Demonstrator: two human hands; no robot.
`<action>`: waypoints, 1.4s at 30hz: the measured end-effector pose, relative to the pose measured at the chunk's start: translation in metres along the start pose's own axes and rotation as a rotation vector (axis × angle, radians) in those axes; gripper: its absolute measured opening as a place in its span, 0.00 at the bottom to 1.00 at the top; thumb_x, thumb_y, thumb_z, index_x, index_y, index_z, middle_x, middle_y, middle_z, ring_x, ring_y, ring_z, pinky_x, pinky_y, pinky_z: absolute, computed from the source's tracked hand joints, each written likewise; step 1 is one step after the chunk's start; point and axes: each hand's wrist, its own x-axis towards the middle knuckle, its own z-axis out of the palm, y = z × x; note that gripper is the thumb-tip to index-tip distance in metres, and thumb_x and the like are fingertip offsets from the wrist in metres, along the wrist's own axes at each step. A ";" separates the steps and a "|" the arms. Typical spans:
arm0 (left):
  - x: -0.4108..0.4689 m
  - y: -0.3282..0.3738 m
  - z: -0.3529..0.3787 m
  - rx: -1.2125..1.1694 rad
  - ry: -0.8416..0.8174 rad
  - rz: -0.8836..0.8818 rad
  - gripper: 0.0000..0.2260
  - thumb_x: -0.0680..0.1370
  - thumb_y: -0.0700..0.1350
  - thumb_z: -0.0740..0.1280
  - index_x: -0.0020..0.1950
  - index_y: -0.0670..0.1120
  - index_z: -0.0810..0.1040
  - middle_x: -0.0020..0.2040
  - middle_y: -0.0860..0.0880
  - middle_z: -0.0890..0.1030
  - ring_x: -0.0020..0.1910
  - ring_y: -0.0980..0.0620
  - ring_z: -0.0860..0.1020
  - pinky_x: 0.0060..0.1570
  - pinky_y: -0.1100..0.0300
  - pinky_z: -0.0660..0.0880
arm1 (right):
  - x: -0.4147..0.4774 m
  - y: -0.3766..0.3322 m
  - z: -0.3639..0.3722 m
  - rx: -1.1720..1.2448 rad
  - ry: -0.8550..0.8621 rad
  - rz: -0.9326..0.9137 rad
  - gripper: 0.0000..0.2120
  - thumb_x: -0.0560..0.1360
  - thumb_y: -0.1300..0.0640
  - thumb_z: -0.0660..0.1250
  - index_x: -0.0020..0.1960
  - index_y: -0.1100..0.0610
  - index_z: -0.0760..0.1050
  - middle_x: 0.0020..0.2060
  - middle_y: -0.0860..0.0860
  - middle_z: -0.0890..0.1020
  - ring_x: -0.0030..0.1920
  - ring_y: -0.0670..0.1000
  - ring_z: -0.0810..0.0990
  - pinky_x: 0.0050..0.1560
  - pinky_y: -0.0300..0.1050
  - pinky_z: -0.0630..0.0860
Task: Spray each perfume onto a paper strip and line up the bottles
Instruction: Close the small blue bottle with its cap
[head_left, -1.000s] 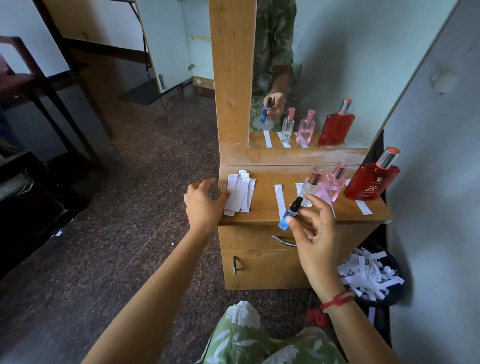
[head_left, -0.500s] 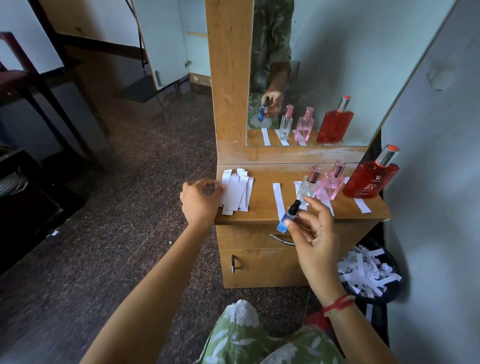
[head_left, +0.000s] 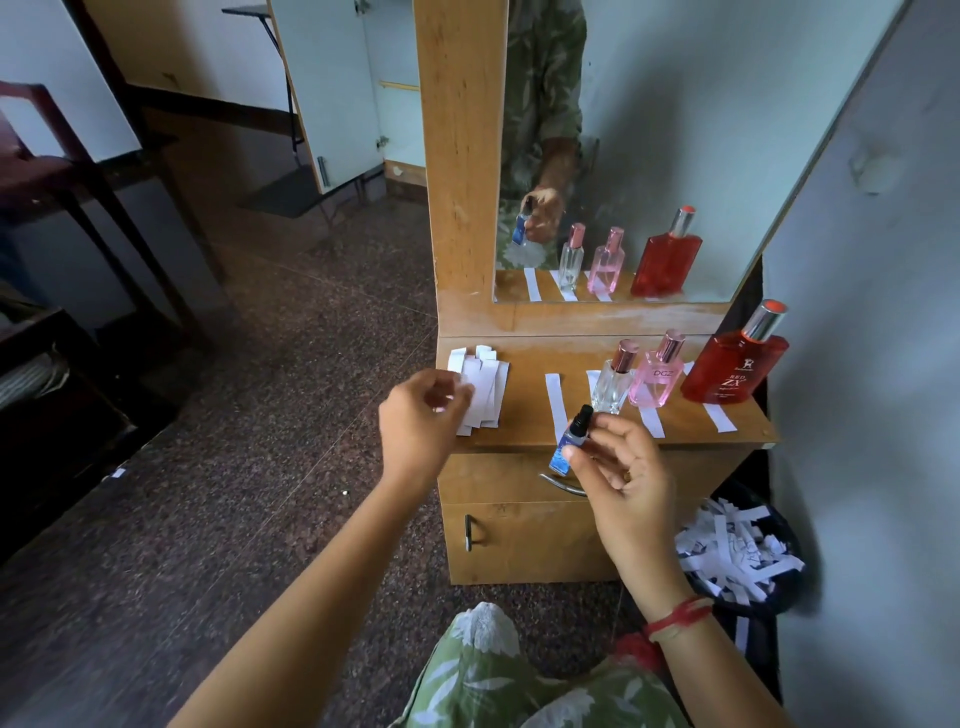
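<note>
Hands first: the left hand (head_left: 421, 421), which a second ago lay spread on the tabletop (head_left: 524, 415) corner, has lifted and curled its fingers at the near-left edge of the stack of paper strips (head_left: 485, 389). It is blurred, so I cannot tell whether it pinches a strip. The right hand (head_left: 623, 478) has hardly moved. Its thumb and fingertips still grip the small blue bottle (head_left: 566, 452), tilted with its black cap up, over the tabletop's front edge and the near end of a lone strip (head_left: 556, 405). The clear bottle (head_left: 613, 387), pink bottle (head_left: 652, 384) and red bottle (head_left: 727, 371) stand upright in a row as before, each on a strip.
</note>
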 end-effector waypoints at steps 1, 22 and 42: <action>-0.011 0.007 -0.003 -0.029 -0.042 0.036 0.05 0.74 0.46 0.72 0.48 0.47 0.83 0.38 0.53 0.83 0.34 0.63 0.79 0.36 0.70 0.74 | -0.002 -0.002 0.002 0.016 -0.017 0.003 0.19 0.70 0.68 0.72 0.51 0.46 0.73 0.49 0.46 0.81 0.51 0.36 0.80 0.47 0.29 0.75; -0.069 0.062 -0.045 0.091 -0.244 0.597 0.10 0.74 0.41 0.72 0.54 0.52 0.83 0.43 0.55 0.77 0.30 0.58 0.73 0.35 0.61 0.73 | -0.034 -0.041 -0.018 -0.215 -0.180 -0.205 0.14 0.74 0.64 0.69 0.58 0.54 0.76 0.49 0.44 0.81 0.51 0.39 0.79 0.50 0.30 0.75; -0.057 0.091 -0.067 -0.063 -0.660 0.364 0.06 0.71 0.40 0.75 0.46 0.40 0.84 0.36 0.49 0.83 0.32 0.58 0.78 0.38 0.62 0.78 | -0.043 -0.044 -0.014 -0.077 -0.074 -0.225 0.18 0.71 0.62 0.72 0.58 0.51 0.72 0.49 0.48 0.82 0.54 0.45 0.80 0.56 0.41 0.76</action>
